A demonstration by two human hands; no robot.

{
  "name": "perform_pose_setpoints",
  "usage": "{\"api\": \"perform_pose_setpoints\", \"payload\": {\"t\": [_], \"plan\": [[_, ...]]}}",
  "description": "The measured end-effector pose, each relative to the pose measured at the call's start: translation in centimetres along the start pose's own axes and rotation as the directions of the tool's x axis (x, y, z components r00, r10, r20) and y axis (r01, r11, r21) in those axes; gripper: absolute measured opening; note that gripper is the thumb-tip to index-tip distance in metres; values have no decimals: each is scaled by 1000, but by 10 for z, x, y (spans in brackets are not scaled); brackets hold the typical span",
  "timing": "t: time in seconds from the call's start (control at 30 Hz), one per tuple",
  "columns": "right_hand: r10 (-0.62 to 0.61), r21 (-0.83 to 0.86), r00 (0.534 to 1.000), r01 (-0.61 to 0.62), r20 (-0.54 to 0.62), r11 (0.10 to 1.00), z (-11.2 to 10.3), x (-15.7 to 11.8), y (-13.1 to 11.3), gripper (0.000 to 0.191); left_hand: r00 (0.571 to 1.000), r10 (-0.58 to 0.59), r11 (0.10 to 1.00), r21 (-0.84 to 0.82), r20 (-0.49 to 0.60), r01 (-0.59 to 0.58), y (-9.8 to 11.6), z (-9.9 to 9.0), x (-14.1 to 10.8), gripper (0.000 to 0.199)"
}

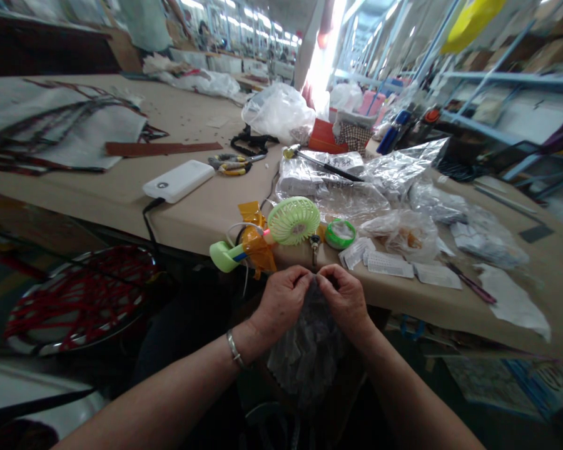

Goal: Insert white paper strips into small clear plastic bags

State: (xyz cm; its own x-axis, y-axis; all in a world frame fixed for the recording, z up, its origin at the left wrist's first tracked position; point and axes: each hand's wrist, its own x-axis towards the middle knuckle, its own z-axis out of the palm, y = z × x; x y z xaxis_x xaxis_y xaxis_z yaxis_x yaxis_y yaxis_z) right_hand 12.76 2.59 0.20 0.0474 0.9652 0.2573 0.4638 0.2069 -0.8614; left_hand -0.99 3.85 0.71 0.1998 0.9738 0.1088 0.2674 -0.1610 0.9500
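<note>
Left hand and right hand pinch grey material near illegible printed cards.

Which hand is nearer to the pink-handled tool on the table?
Right. The right hand is at the table's front edge, left of the pink-handled tool; the left hand is beside it, on the side farther from the tool.

The little fan is smooth green plastic. The bags are thin, shiny, crinkly plastic. The bracelet is shiny metal, and the bench top looks dull and smooth.
</note>
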Motion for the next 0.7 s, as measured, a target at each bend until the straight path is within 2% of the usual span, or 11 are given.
{"api": "perform_pose_setpoints", "payload": {"t": [0.43,0.7], "plan": [[-60,-36,998,60,-12,998,1,4,3,12,1000,8,1000,9,4,-8,-4,1,6,22],[-56,-40,998,56,-10,998,3,5,6,12,1000,-1,1000,30,-3,1,-5,2,9,23]]}}
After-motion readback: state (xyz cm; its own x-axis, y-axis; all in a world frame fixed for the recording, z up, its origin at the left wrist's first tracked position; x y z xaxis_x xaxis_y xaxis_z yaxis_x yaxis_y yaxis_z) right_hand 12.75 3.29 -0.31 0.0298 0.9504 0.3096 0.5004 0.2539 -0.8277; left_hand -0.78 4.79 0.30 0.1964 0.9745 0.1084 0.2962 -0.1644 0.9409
